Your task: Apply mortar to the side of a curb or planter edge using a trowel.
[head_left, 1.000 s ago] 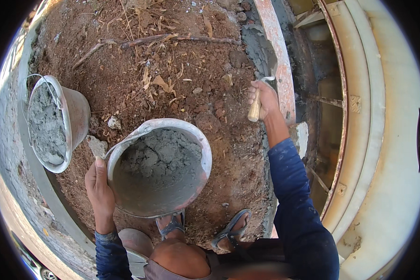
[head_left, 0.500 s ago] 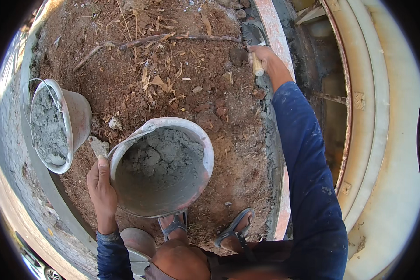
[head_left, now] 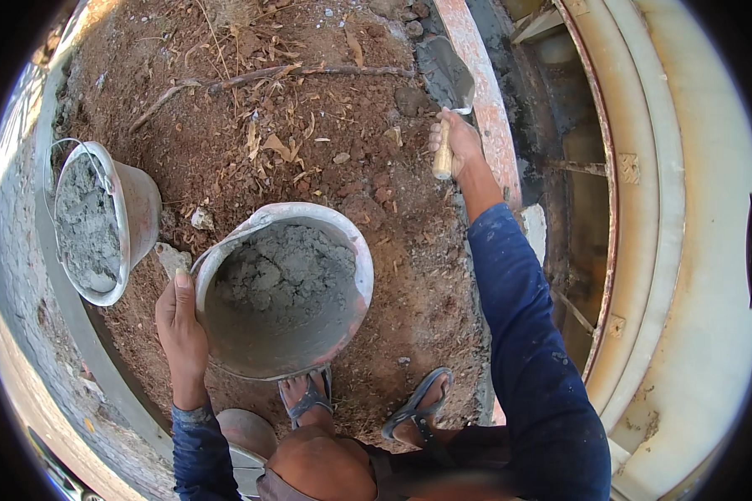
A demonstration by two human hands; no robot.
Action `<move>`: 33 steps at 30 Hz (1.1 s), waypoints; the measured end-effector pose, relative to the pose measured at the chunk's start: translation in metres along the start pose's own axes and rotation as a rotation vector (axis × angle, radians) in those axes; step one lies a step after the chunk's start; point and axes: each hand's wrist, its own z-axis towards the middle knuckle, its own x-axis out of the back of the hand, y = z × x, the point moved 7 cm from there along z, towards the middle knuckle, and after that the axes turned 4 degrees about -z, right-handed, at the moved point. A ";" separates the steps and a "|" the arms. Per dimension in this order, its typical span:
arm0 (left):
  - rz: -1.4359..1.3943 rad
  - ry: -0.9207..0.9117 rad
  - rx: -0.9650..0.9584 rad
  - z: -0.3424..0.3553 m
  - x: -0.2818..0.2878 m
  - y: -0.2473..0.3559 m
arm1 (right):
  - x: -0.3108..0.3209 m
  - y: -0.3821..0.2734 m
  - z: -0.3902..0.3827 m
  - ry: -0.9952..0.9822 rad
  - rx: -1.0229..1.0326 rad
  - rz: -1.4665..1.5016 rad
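1. Head view, nearest first: person's sandalled feet (head_left: pixel 363 407) are standing on loose red soil (head_left: pixel 226 142), just below the big bucket (head_left: pixel 286 288) of grey mortar (head_left: pixel 288 267).
2. Left hand (head_left: pixel 180 330) is gripping that bucket's rim, thumb up along the edge, w/ the bucket tipping toward the person. Risk: if the grip is slipping on the wet rim, the bucket could be rolling & dumping mortar onto the feet.
3. Further left of that hand, a 2nd bucket (head_left: pixel 104 221) w/ mortar is also leaning on the soil; a knock could be spilling it.
4. Right hand (head_left: pixel 453 144), well ahead & to the right, is clenching the wooden handle of a trowel (head_left: pixel 447 75), blade coated in mortar, beside the pinkish ledge (head_left: pixel 485 100).
5. Past the ledge a deep gap is opening; mortar sliding off the blade could be dropping in there, & a long reach on loose soil could be costing balance.
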 end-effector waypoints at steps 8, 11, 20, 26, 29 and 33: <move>-0.050 0.083 -0.115 -0.009 0.005 0.007 | 0.042 0.052 -0.089 0.012 -0.064 0.070; -0.050 0.057 -0.129 -0.008 -0.008 0.007 | 0.078 0.065 -0.132 0.035 -0.086 0.061; -0.099 0.017 -0.167 -0.016 -0.012 0.014 | 0.037 0.082 -0.273 0.044 0.139 -0.535; -0.125 -0.081 -0.244 -0.006 -0.013 0.013 | -0.023 0.071 -0.334 -0.409 0.433 -1.575; 0.043 -0.117 -0.256 0.009 -0.005 0.007 | -0.041 0.068 -0.360 -0.543 0.298 -1.752; 0.009 -0.177 -0.325 0.027 0.010 0.005 | -0.057 0.027 -0.371 -0.375 0.468 -1.777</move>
